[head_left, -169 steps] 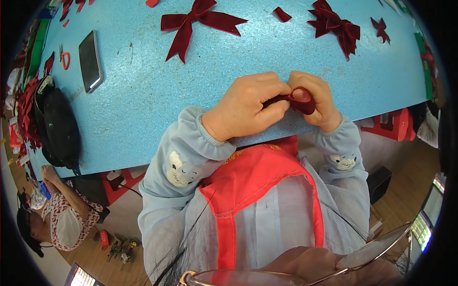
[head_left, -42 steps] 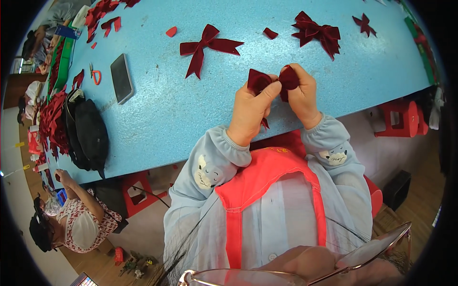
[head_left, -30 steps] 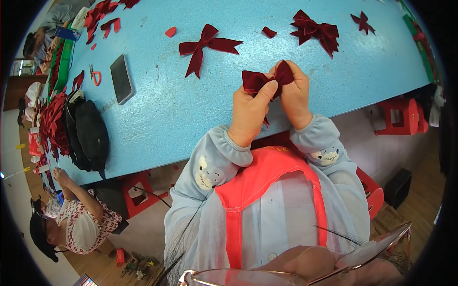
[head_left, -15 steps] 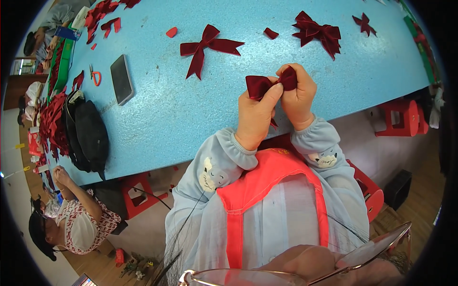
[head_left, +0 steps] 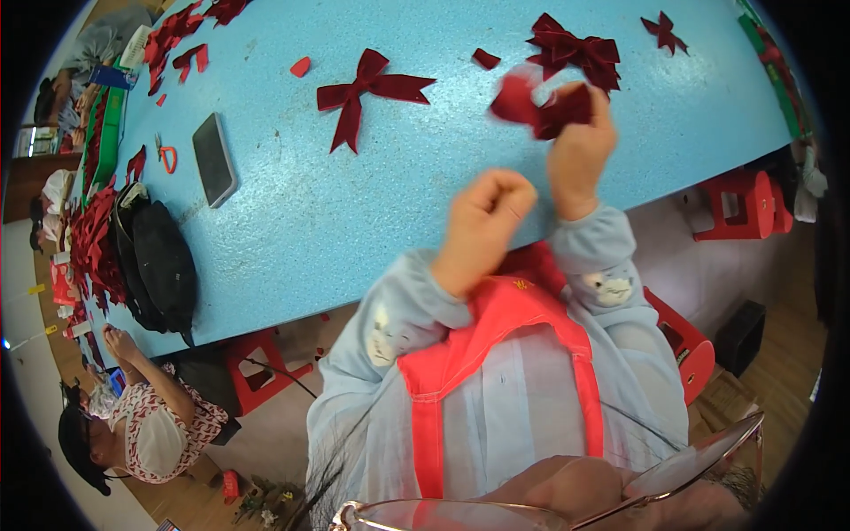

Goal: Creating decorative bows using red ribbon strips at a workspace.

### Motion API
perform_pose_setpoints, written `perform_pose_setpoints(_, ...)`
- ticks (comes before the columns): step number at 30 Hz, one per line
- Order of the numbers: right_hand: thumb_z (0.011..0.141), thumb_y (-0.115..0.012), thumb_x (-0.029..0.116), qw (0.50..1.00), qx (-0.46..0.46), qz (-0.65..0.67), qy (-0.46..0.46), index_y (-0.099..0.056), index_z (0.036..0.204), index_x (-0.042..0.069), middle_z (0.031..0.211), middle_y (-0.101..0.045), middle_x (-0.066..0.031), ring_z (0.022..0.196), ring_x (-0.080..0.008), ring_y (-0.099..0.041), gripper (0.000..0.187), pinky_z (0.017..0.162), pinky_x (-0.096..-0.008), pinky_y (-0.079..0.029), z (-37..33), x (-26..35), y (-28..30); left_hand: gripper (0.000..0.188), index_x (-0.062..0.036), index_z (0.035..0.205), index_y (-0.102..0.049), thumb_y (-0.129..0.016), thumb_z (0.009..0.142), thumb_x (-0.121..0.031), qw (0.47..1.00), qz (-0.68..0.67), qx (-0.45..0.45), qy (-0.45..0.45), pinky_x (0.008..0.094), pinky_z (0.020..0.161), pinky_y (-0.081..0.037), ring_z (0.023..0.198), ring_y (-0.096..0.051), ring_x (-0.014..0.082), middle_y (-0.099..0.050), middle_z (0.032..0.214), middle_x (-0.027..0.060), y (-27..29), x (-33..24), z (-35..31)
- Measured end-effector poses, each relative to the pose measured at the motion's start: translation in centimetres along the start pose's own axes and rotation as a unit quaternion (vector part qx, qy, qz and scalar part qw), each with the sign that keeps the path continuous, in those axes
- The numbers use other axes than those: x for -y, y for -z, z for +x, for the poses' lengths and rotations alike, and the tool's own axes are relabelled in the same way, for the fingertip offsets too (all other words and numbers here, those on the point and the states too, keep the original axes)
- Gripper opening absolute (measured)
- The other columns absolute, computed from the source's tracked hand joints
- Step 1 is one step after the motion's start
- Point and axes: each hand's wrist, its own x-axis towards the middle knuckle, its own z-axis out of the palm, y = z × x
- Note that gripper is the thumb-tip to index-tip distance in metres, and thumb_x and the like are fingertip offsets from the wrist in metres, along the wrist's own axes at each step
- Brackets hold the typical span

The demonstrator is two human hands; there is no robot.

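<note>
Pinched in my right hand is a dark red velvet bow, smeared by motion, just in front of a pile of similar bows. My left hand is apart from it, above the table's near edge, with its fingers curled in. The inside of that hand is hidden, so I cannot see whether it holds anything. A single long-tailed bow lies flat on the table to the left of the pile. Small red velvet scraps lie nearby.
On the blue table are a phone, orange-handled scissors, a black pouch and heaps of red ribbon. A smaller bow lies far right. Red stools stand beyond the edge; a co-worker sits at left.
My left hand has let go of the bow and drawn back toward me. My right hand has carried the bow up and away, closer to the pile. The view has shifted slightly.
</note>
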Motion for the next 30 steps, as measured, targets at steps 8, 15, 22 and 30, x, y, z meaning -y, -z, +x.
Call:
perform_pose_setpoints(8,0.092,-0.050,0.009,0.988,0.154,0.034,0.001,-0.059,0.088,0.001,0.077,-0.056,-0.0007,0.066,-0.0065,-0.048,0.013,0.056,-0.0212,-0.040,-1.6,2.4,-1.6,0.024,-0.0022,0.101,-0.058,-0.068,0.081,-0.011,0.976,-0.197,-0.055,0.071,0.0221,0.063,-0.043,0.080,-0.050,0.0072,-0.055,0.086,-0.0015,3.9,-5.0,1.8)
perform_pose_setpoints(15,0.091,-0.056,0.013,0.978,0.207,0.004,-0.032,-0.061,0.088,0.000,0.078,-0.059,0.0001,0.066,-0.0044,-0.049,0.014,0.056,-0.0197,-0.039,-2.9,3.4,-2.2,0.028,-0.0008,0.107,-0.057,-0.065,0.084,-0.016,0.982,-0.033,0.038,0.181,0.0217,0.069,-0.044,0.078,-0.055,0.0098,-0.060,0.091,0.0037,4.3,-6.0,2.3)
perform_pose_setpoints(22,0.089,-0.058,0.012,0.977,0.175,0.025,-0.120,-0.062,0.084,0.001,0.076,-0.058,0.0014,0.064,-0.0028,-0.048,0.013,0.051,-0.0183,-0.037,-3.2,2.7,-1.8,0.020,0.0011,0.096,-0.060,-0.065,0.083,-0.013,0.994,0.077,0.020,0.078,0.0203,0.059,-0.043,0.064,-0.054,0.0073,-0.060,0.080,0.0013,3.3,-4.9,1.4)
perform_pose_setpoints(30,0.081,-0.061,0.005,0.968,0.250,-0.022,-0.031,-0.063,0.082,0.001,0.075,-0.059,-0.0041,0.068,-0.0093,-0.055,0.005,0.058,-0.0232,-0.043,-2.7,2.4,-1.7,0.019,-0.0015,0.099,-0.058,-0.056,0.086,-0.015,0.992,-0.018,0.035,0.121,0.0190,0.058,-0.040,0.067,-0.057,0.0082,-0.061,0.081,0.0024,3.7,-5.3,1.9)
